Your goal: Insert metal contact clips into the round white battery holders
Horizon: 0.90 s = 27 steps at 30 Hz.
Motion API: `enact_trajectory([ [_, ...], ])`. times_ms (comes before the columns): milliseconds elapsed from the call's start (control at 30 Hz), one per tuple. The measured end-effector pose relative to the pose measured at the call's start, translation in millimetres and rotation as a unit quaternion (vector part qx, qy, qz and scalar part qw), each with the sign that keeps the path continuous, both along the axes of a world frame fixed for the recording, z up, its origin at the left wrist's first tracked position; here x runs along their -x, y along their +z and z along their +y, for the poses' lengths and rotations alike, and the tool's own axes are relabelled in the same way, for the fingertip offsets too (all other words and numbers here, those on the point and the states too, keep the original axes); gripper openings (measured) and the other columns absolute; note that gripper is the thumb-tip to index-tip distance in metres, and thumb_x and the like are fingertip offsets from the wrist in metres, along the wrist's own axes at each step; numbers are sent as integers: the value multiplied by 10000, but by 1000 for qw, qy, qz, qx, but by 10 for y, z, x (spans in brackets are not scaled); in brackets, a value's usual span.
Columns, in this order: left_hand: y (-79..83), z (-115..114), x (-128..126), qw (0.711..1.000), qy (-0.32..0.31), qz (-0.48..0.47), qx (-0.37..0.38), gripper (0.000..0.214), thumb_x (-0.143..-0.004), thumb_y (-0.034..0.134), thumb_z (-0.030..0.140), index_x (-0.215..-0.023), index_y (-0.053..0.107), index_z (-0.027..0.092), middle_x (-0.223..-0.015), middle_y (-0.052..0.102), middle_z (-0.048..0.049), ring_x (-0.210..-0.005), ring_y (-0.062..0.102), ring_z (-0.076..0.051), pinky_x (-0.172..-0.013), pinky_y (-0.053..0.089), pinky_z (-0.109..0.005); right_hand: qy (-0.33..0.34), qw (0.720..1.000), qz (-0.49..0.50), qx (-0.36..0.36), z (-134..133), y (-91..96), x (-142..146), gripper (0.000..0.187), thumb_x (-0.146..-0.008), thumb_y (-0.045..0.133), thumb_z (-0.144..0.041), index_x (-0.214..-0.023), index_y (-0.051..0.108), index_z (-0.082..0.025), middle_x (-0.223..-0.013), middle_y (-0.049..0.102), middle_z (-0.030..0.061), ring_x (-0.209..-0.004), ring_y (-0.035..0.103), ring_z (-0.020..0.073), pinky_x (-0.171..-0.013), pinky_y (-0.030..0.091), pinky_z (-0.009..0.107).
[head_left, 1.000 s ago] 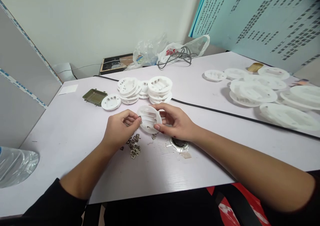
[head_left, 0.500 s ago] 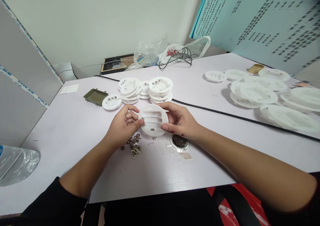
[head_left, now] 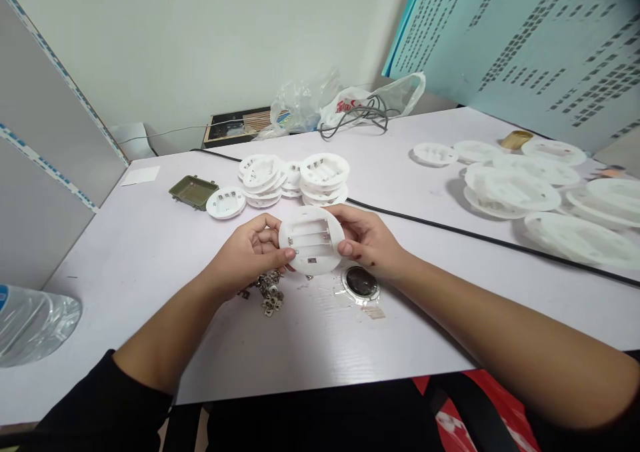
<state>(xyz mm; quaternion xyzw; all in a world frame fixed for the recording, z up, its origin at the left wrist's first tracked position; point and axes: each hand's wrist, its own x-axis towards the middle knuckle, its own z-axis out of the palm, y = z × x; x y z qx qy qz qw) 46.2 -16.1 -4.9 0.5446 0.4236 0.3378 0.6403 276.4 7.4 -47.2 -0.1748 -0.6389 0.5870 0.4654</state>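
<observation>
Both hands hold one round white plastic battery holder (head_left: 311,240) above the table, its slotted face turned up toward me. My left hand (head_left: 249,254) grips its left rim with thumb and curled fingers. My right hand (head_left: 367,242) pinches the right rim. Small metal contacts sit in the slots. A little heap of loose metal clips (head_left: 269,292) lies on the table just under my left hand.
Stacks of the same white holders (head_left: 293,178) stand behind my hands, beside a green tray (head_left: 193,191). A black cable (head_left: 480,233) crosses the table. Larger white discs (head_left: 525,189) lie at the right. A round dark part (head_left: 361,283) sits near my right wrist. A water bottle (head_left: 35,325) lies at left.
The holder has been turned from tilted on edge to face up and raised a little toward me. Both hands now grip its rim; my left hand no longer pinches at its edge.
</observation>
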Motion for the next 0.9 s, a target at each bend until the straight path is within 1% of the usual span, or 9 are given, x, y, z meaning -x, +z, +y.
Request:
enact_trajectory([
  [133,-5,-23,-37,1000,6,13,2,450,-696,894,251,-961,537,181,-833,729,-23,-618,699,-139,-538,552,-230,-9,1000,-12,-14,4,-30,-8,581,-755,852,-590,-1204,704,-252,-1102,718,79,-955,711,220,-748,629,333],
  [233,5,-43,-73,1000,19,22,-10,452,-703,872,241,-978,517,189,-862,722,-18,-583,697,-139,-528,564,-249,-19,999,-13,-44,1,-52,0,598,-722,883,-569,-1231,722,-299,-1253,635,90,-1122,660,250,-812,633,350],
  [333,29,-58,-96,1000,15,28,0,477,-733,846,268,-1049,497,192,-863,731,-28,-558,706,-155,-526,571,-266,-18,997,-22,-66,-16,-65,16,787,-674,905,-585,-1373,643,-337,-1351,573,97,-1255,595,280,-914,625,403],
  [433,27,-69,-104,999,1,31,13,540,-780,817,301,-1164,453,195,-829,729,-30,-564,715,-175,-536,574,-279,-22,996,-38,-82,-40,-71,31,1008,-619,948,-549,-1501,506,-345,-1393,568,97,-1245,608,287,-964,613,442],
  [533,-39,-75,-97,999,-7,44,-21,646,-815,802,331,-1296,386,222,-883,700,-24,-590,702,-162,-553,577,-283,-41,992,-54,-108,-52,-77,37,988,-594,984,-460,-1458,525,-321,-1362,600,94,-1212,634,280,-971,609,426],
  [633,-141,-68,-69,985,33,77,-150,616,-840,790,361,-1337,439,261,-1114,608,-75,-787,694,-166,-608,590,-276,-73,989,-48,-119,-49,-75,40,891,-587,991,-435,-1355,561,-296,-1291,629,87,-1153,658,264,-935,614,394],
  [700,-194,-51,-35,948,58,124,-289,399,-862,772,343,-1205,591,247,-1227,516,-96,-931,651,-180,-719,607,-305,-87,989,-42,-111,-44,-61,40,865,-588,987,-456,-1317,550,-297,-1243,639,72,-1121,663,252,-913,613,385],
  [800,-219,-11,26,867,28,178,-465,67,-933,694,276,-978,713,230,-1165,512,-85,-949,595,-187,-824,585,-354,-100,990,-48,-90,-38,-25,33,884,-563,984,-516,-1287,525,-299,-1261,616,71,-1133,646,257,-901,606,384],
  [900,-196,32,73,826,-30,191,-530,77,-951,683,282,-979,740,239,-1094,581,-87,-940,598,-205,-795,571,-345,-118,988,-70,-76,-32,2,20,912,-519,975,-595,-1246,517,-288,-1266,597,84,-1135,626,275,-876,599,380],
])
